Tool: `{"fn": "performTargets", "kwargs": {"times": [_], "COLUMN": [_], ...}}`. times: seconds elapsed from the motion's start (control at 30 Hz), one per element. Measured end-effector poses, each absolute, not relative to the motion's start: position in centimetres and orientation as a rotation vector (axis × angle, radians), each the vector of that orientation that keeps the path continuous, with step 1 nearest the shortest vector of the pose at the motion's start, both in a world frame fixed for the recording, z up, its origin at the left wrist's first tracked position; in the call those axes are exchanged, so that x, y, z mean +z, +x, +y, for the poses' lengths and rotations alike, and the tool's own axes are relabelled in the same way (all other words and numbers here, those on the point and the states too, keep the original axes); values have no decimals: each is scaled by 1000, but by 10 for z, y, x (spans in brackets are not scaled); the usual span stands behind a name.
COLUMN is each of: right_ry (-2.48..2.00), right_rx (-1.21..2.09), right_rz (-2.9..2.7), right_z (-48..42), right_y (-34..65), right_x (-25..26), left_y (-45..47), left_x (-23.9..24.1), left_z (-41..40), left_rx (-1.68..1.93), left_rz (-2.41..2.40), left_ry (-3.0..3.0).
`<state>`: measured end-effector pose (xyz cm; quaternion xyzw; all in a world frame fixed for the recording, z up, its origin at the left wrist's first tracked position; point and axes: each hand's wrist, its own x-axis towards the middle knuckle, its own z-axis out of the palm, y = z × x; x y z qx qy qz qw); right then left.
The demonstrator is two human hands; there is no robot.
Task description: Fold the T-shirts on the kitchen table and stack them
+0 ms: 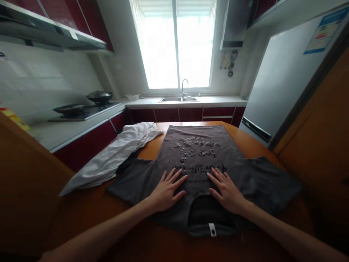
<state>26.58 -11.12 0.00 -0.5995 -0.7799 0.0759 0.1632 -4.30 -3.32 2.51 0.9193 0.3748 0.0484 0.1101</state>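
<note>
A dark grey T-shirt lies spread flat on the wooden table, its neckline towards me and its hem at the far edge. Dark lettering runs across its front, upside down from where I look. A white label shows inside the collar. My left hand rests flat on the shirt left of the neckline, fingers spread. On the other side of the neckline, my right hand lies palm down on the fabric, fingers also apart. Neither hand grips anything.
White cloth lies in a heap along the table's left side. Beyond the table are a counter with a sink, a stove with two pans on the left, and a fridge on the right.
</note>
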Motion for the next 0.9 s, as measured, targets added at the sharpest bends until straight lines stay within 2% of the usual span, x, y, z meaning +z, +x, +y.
{"fn": "performTargets", "kwargs": {"times": [0.2,0.4,0.57,0.73,0.9], "right_ry": [-1735,-2045,-2321,-2318,-2387], "right_rx": [257,83,117,20,105], "right_rz": [-2235,-1908,-1744,-1706,-1709], "right_z": [-131,-90,-78,-78,-77], "right_y": [264,297,323,328,332], "right_x": [7,22,2,-8,-13], "left_y": [-55,-72,-83,-80,-81], "left_x": [39,35,22,28,23], "left_z": [-39,-13,-12,-9,-7], "left_rx": [112,169,81,252,92], "left_rz": [1089,1566,1663,1679,1691], "left_ry": [2730,2628,2541,2625,2563]}}
